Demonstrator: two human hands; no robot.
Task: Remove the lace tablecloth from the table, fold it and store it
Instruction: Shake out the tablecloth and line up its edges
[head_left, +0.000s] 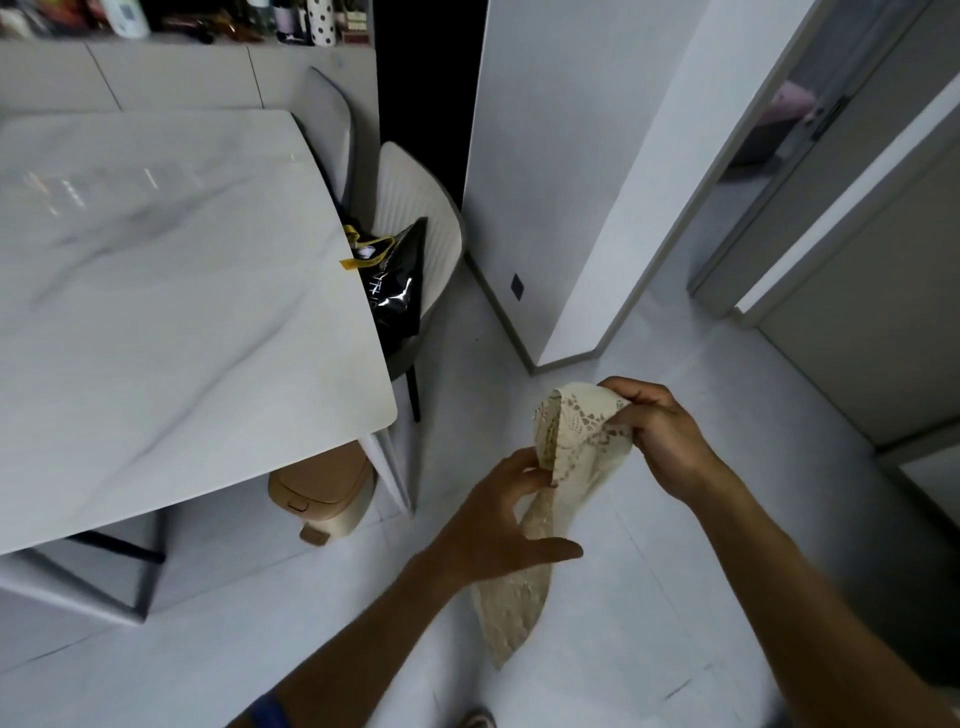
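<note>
The marble table (171, 291) stands bare, so the step in hand looks like folding, done standing on the tiled floor beside it. To fold it well, I would bring the hanging tail up to meet the top edge, square the corners, and perhaps lay the piece on the table to flatten each crease, since lace this limp will slump if folded in the air. The lace tablecloth (566, 467) is cream, openwork, bunched into a long narrow drape that hangs toward the floor, its top curled over. The right hand (660, 436) is closed, pinching that upper edge; the left hand (498, 525) holds the cloth lower down with its thumb, the other fingers spread loose.
</note>
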